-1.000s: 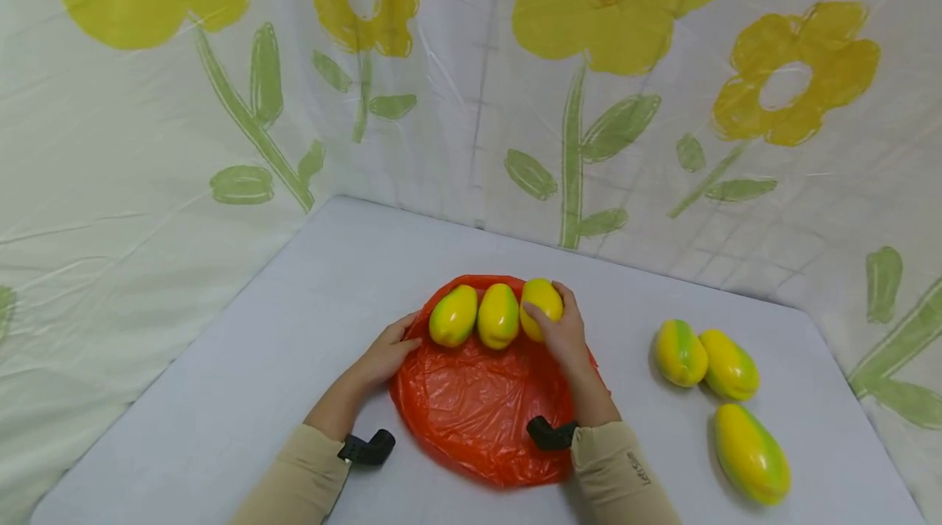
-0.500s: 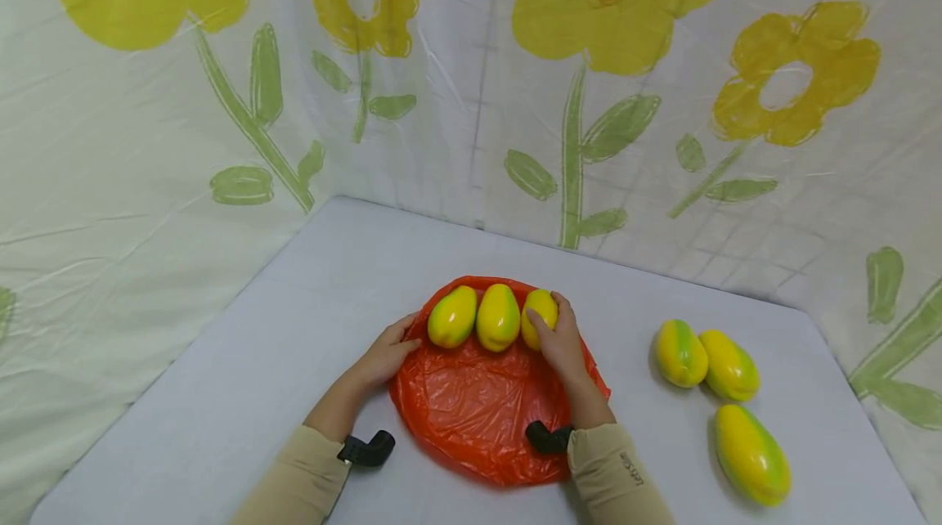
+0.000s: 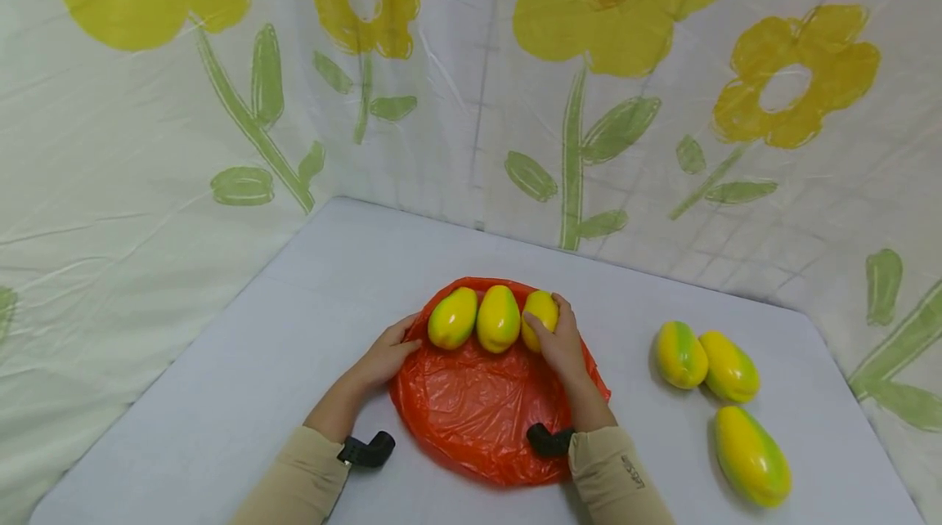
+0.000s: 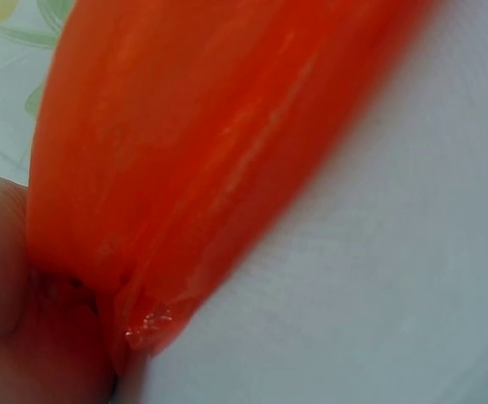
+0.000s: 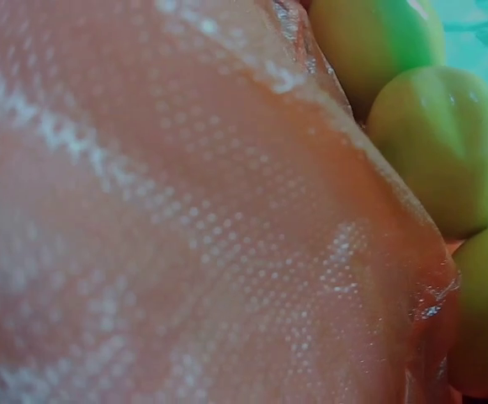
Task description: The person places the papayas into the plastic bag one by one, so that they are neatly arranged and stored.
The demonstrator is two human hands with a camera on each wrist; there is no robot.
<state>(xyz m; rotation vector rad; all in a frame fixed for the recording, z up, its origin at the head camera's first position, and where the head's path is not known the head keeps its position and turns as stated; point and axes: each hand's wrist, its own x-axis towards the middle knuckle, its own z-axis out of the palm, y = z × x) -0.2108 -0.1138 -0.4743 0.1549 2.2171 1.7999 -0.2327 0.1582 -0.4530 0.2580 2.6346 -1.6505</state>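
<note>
A red plastic bag (image 3: 478, 419) lies spread on the table, its rim forming a rough ring. Along its far side sit a left papaya (image 3: 452, 319) and a middle papaya (image 3: 498, 319), yellow with green streaks. My right hand (image 3: 565, 349) grips the third papaya (image 3: 540, 314) beside them, thumb in front and fingers around its far right side. At the bag's left rim, my left hand (image 3: 384, 357) pinches the plastic; the left wrist view shows the red bag (image 4: 177, 160) bunched against the thumb. Red plastic (image 5: 227, 219) fills most of the right wrist view, with the papayas beyond it.
Three more papayas rest on the white table (image 3: 294, 296) at the right: two touching papayas (image 3: 680, 354) and a nearer papaya (image 3: 752, 456) by itself. A flowered curtain (image 3: 441, 149) hangs behind the table and along its left side.
My right hand has lowered the third papaya slightly toward the bag, next to the middle one. The left hand has stayed at the rim.
</note>
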